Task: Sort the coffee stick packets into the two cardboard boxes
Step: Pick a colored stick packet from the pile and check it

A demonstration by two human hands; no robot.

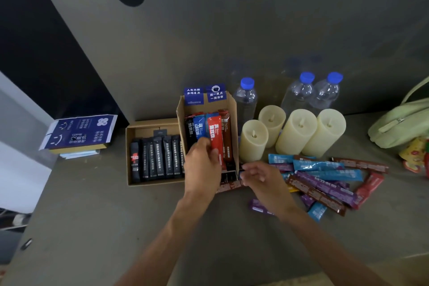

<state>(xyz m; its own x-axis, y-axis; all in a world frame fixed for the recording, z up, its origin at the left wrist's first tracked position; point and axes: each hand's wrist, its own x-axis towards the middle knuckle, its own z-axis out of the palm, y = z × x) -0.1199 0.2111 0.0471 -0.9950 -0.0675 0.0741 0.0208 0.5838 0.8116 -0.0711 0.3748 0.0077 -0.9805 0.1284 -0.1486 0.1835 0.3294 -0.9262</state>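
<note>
Two cardboard boxes stand side by side on the grey table. The low left box (130, 153) holds a row of several black stick packets (160, 158). The taller right box (234, 123) holds black, blue, red and brown packets upright. My left hand (202, 165) reaches into this box and pinches the red packet (214, 134). My right hand (260, 175) hovers just right of the box's front corner with loosely spread fingers; a dark packet end shows at its fingertips, and I cannot tell whether it holds it. A loose pile of blue, purple, brown and red packets (325, 179) lies to the right.
Four cream candles (294, 132) stand right of the tall box, with three blue-capped water bottles (299, 93) behind them. A pale green bag (401, 123) lies at the far right. A blue printed box (79, 132) sits on a stack at the left, against the grey wall panel.
</note>
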